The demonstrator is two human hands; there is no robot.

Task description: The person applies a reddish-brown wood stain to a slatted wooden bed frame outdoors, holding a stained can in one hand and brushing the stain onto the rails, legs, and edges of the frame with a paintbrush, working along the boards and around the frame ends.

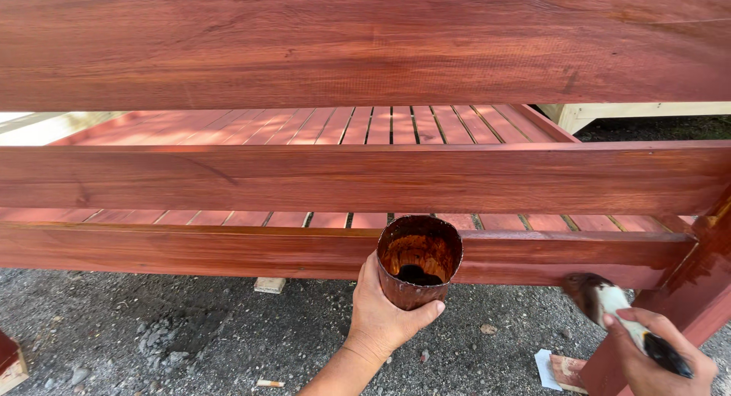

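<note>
Nearest me, my left hand wraps the small, stain-smeared brown cup from below and behind, fingers closed around its wall and thumb pressed across the near side, so the cup sits tilted toward me with a dark pool of stain at its bottom. To the right, my right hand is closed around the pale, stain-darkened handle of the paintbrush, whose dark bristles point up and left, close to the underside of the lowest reddish-brown stained wooden rail. My left forearm comes up from the bottom edge, wrist bent back; the right hand enters from the lower right corner, by the slanted stained leg. I judge the tilt of the cup the main risk: a little more lean could spill stain onto the grey gravel ground. A loaded brush held low might also drip, or leave runs on the rail. Farther off lie the middle stained rail, the slatted stained surface behind it, and the broad top board.
</note>
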